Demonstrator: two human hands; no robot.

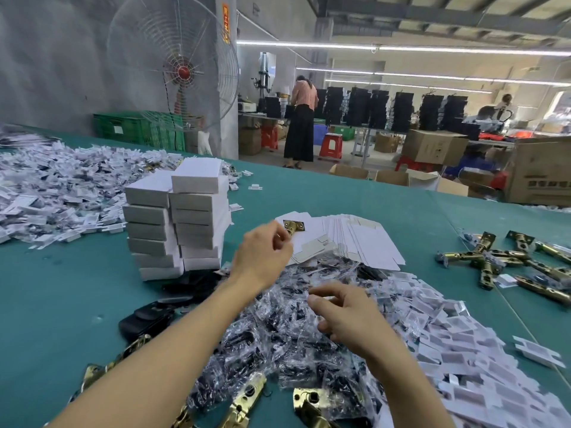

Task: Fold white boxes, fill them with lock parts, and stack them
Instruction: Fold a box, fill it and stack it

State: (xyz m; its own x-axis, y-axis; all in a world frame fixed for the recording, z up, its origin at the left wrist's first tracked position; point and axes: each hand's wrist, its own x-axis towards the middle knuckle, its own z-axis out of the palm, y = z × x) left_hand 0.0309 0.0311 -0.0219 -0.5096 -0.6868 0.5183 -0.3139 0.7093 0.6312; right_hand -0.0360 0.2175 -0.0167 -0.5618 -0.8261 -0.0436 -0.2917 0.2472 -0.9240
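Note:
My left hand (pixel 262 253) grips a brass latch (pixel 293 227) above the fanned stack of flat white box blanks (pixel 355 239). My right hand (pixel 343 313) hovers with curled fingers over the heap of clear plastic bags holding dark parts (pixel 278 329); it may pinch a bag edge, but I cannot tell. Two stacks of folded white boxes (pixel 179 223) stand to the left on the green table (pixel 46 298). More brass latches lie at the right (pixel 500 261) and along the near edge (pixel 244 403).
A heap of white paper inserts (pixel 463 350) spreads at the right, another large white pile (pixel 61 186) at the far left. A black pouch (pixel 145 319) lies by my left forearm. Beyond the table are a fan, green crates, cartons and a standing person (pixel 301 118).

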